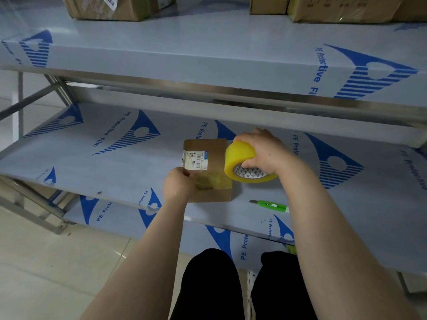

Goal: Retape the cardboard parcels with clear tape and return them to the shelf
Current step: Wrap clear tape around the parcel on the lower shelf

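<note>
Cardboard parcel point(215, 155) is sitting flat on the middle shelf point(115, 167), which is wrapped in that pale blue protective film with the blue logos. It's a small box, with a white shipping label point(195, 160) on its left side.

Only the head view here. The right hand point(265, 151) is wrapped around a fat yellowish tape roll point(242, 158), fingers over the top and thumb down by the core. The roll sits right at the parcel's right edge. A shiny clear tape strip point(212, 180) runs from the roll across the near part of the box top.

The left hand point(178, 183) is curled on the parcel's near-left edge, thumb on top, right where the strip ends. I honestly can't tell if it's also pinching the tape end.

A green utility knife point(272, 206) lies on the same shelf, just in front of the roll and near the right forearm. On the upper shelf point(184, 54) there are more cardboard boxes point(104, 8) along the back. Black trousers point(208, 285) show at the bottom, over a light tiled floor point(46, 262).
</note>
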